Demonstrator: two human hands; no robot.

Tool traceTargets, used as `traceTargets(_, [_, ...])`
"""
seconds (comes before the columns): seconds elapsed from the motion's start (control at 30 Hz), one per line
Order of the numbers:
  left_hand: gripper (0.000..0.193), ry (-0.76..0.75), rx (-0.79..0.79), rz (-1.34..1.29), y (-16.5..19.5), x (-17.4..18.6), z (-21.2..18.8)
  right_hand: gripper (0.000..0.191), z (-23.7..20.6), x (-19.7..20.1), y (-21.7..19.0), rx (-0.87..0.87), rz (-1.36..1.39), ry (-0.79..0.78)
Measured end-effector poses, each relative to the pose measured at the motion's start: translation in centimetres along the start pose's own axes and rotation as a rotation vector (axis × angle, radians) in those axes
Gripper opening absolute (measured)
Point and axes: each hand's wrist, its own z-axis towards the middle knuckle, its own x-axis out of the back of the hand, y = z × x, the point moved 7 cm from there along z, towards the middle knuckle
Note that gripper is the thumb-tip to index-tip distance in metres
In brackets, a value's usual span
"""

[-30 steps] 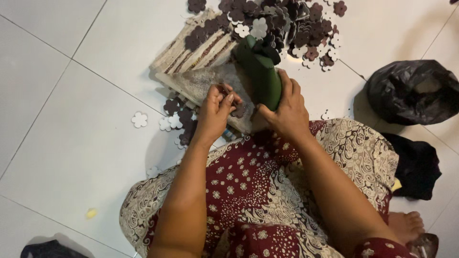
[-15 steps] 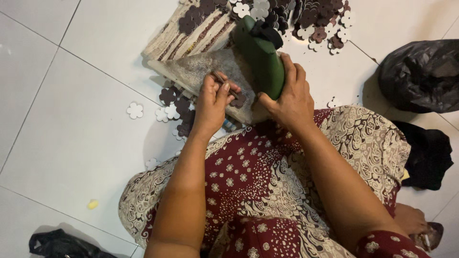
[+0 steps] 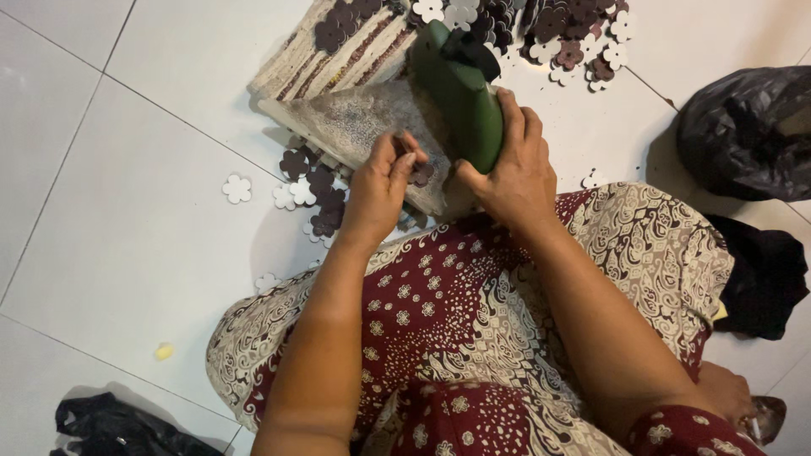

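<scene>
1. The right hand (image 3: 511,173) is wrapped firmly around a dark green iron (image 3: 460,93); fingers over the top, thumb at the near side; the iron is tilted, its tip pointing away from the person, and its lower part rests on a grey speckled pad (image 3: 363,127).
2. The left hand (image 3: 380,190) has its fingertips pinched narrowly together on a small dark brown flower cutout (image 3: 421,173); the cutout lies on the near edge of the pad, just beside the iron; how much of it the fingers grip cannot be told.
3. The pad sits on a folded striped cloth (image 3: 325,46) in beige and brown; both lie on the white tiled floor (image 3: 127,211).
4. A scatter of brown and white flower cutouts (image 3: 312,190) lies on the floor at the pad's left edge, close to the left hand; 1 white cutout (image 3: 237,187) lies apart, further left.
5. A bigger heap of cutouts (image 3: 574,34) lies beyond the iron at the top of the view.
6. The person sits with a red and cream patterned skirt (image 3: 473,321) over the knees; both forearms reach over it.
7. A black plastic bag (image 3: 748,131) lies at the right; a dark cloth (image 3: 764,274) sits beside the knee; another black bag (image 3: 118,426) lies at the lower left; a small yellow scrap (image 3: 165,350) lies on the tiles near it.
</scene>
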Motion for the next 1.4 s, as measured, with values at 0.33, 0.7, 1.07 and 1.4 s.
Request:
traceTargets(0.33, [0.021,0.107,-0.201,0.396,1.0,-0.8,-2.0,0.121,0.7,0.9,-0.6,-0.16,-0.057,-0.239])
traceTargets(0.7, [0.02,0.204,-0.181,0.359,-1.6,0.1,-1.8,0.113,-5.3,8.4,-4.4,-0.023,0.224,-0.217])
traceTargets(1.07, [0.03,0.123,0.015,0.161,-4.2,0.3,-1.1,0.115,-7.7,9.2,-5.2,-0.062,0.387,-0.268])
traceTargets(1.4, [0.015,0.1,-0.152,0.268,-1.8,0.8,-0.9,0.112,-8.7,8.6,-2.6,-0.016,0.369,-0.165])
